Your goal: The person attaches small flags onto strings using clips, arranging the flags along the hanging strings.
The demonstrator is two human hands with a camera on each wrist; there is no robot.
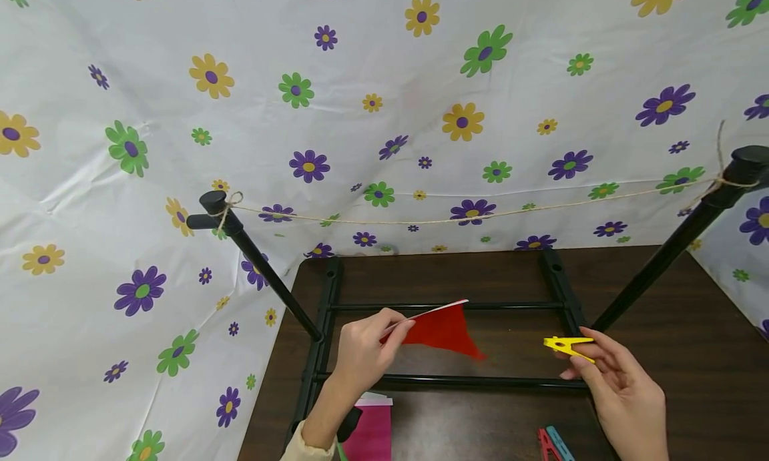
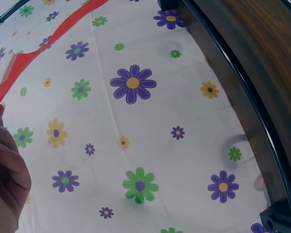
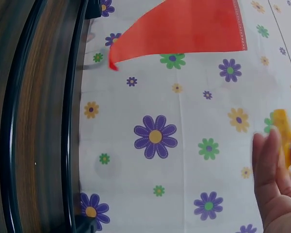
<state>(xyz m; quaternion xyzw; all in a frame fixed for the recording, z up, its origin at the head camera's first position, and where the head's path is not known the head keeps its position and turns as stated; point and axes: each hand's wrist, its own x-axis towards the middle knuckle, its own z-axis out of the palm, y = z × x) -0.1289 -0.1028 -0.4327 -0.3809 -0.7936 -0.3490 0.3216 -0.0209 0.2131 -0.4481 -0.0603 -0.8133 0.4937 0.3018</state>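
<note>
My left hand pinches a red pennant flag by its white-edged top strip, holding it over the black frame. The flag's free end hangs to the right, and in the right wrist view the red cloth shows broad with a stitched edge. Between thumb and fingertips, my right hand holds a yellow clothespin, its nose pointing left. Above both hands a thin twine runs between two black posts. In the left wrist view the left hand shows at the left edge.
The twine is tied to a left post and a right post of the black frame. A pink flag lies at the front left. Red and blue clothespins lie at the front right. Flowered cloth hangs behind.
</note>
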